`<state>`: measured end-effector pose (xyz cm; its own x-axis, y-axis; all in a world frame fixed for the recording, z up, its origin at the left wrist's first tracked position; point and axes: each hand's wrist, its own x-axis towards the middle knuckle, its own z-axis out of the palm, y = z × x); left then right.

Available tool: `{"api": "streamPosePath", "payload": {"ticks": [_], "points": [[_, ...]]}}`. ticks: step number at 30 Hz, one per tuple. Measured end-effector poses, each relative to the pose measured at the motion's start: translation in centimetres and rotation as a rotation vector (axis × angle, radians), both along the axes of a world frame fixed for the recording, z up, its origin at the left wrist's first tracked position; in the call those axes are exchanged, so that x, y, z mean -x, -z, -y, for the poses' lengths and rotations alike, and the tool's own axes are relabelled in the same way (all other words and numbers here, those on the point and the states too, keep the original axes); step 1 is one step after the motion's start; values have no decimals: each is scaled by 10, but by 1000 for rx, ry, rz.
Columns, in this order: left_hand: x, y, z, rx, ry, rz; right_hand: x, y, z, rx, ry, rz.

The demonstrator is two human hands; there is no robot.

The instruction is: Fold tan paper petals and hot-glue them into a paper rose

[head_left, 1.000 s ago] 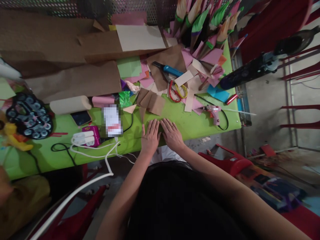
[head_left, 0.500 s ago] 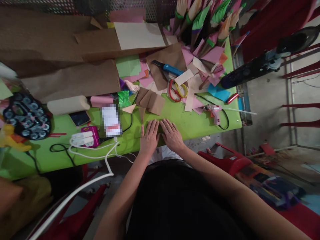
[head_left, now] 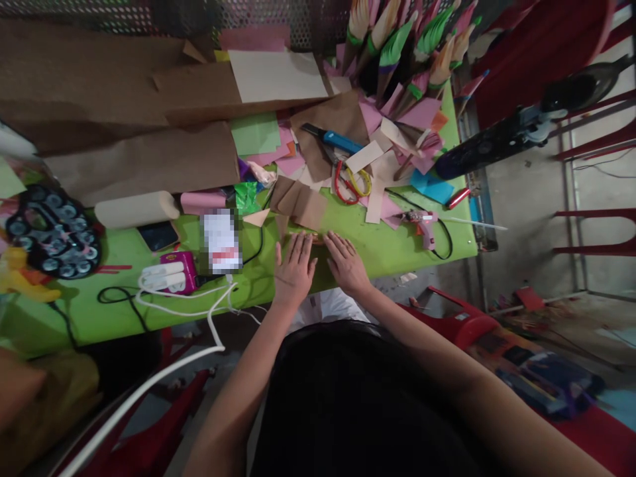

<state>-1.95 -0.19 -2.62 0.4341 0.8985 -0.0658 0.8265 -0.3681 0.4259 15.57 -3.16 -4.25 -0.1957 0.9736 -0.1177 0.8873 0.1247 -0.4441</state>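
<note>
My left hand (head_left: 295, 270) lies flat, palm down, near the front edge of the green table (head_left: 392, 246), its fingers stretched out and the thumb apart. Beside it my right hand (head_left: 349, 266) also rests palm down with straight fingers. A narrow gap separates the hands. In that gap shows a bit of a small orange-brown thing (head_left: 318, 241); the fingers cover the rest and I cannot make out its kind. Just beyond the fingertips sit several folded brown paper pieces (head_left: 309, 207). Neither hand is closed around anything.
Scissors (head_left: 340, 188) and a blue cutter knife (head_left: 342, 140) lie among paper scraps. A pink glue gun (head_left: 428, 230) is at the right. At the left are a phone (head_left: 221, 240), white cables (head_left: 212, 318) and a paper roll (head_left: 136, 209). Paper cones (head_left: 395, 50) stand at the back.
My hands have moved apart, widening the gap between them. The small orange-brown thing now shows there. The view has shifted slightly.
</note>
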Motion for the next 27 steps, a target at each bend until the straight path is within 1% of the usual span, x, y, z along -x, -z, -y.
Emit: {"api": "streamPosePath", "payload": {"ticks": [4, 8, 13, 16, 19, 22, 25, 27], "points": [[3, -9, -5, -30, -109, 31, -9, -4, -2, -33, 77, -11], [3, -13, -5, -31, -173, 54, -9, -8, -4, 0, 119, 40], [-6, -10, -10, -1, -171, 14, -3, -12, -13, 31, 129, 146], [-12, -6, -17, 17, -152, -27, -3, -12, -15, 27, 131, 163], [-15, -2, -23, 13, -151, -34, -10, -9, -12, 2, 147, 133], [-15, -1, -26, -7, -145, -12, -23, -2, -3, -56, 189, 42], [-16, -5, -29, -45, -158, -2, -36, 8, 8, -131, 299, -43], [-18, -10, -33, -77, -184, 22, -43, 14, 13, -164, 377, -60]]}}
